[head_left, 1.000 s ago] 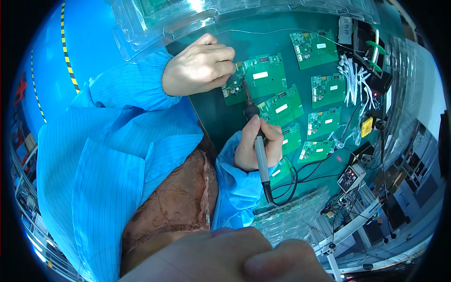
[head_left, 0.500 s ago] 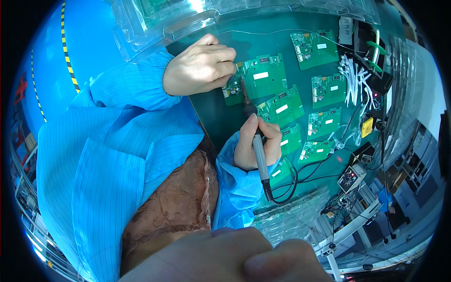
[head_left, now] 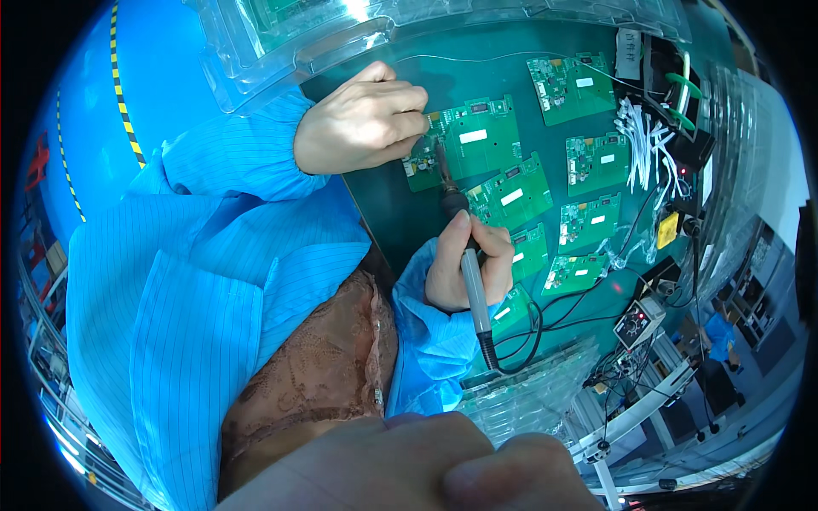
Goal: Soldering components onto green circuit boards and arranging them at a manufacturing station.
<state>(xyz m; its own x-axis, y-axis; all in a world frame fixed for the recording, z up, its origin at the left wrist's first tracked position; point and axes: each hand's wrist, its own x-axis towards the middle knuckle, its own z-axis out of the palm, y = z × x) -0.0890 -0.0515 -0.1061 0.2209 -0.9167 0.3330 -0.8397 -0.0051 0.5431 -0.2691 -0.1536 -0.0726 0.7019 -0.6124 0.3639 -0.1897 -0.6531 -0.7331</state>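
Note:
A green circuit board [head_left: 494,152] with a white label lies under both my hands on the green mat. My right hand [head_left: 464,264] is closed around a soldering iron [head_left: 477,294] with a grey handle. The iron's tip reaches the parts at the board's left portion. My left hand [head_left: 366,123] is closed at the board's upper left edge, fingers curled down by the same parts. What its fingertips pinch, if anything, is hidden behind the knuckles. A thin solder wire [head_left: 477,58] runs along the mat above the board.
Several more circuit boards [head_left: 596,162] lie to the right. Past them are white cable leads [head_left: 639,145], a green wire spool [head_left: 682,98] and a soldering station [head_left: 637,325]. A clear plastic tray [head_left: 298,64] stands at the far edge. The iron's black cord [head_left: 532,341] loops across the mat.
My right hand and the iron have shifted very slightly downward; the tip stays at the same area of the board. My left hand has hardly moved.

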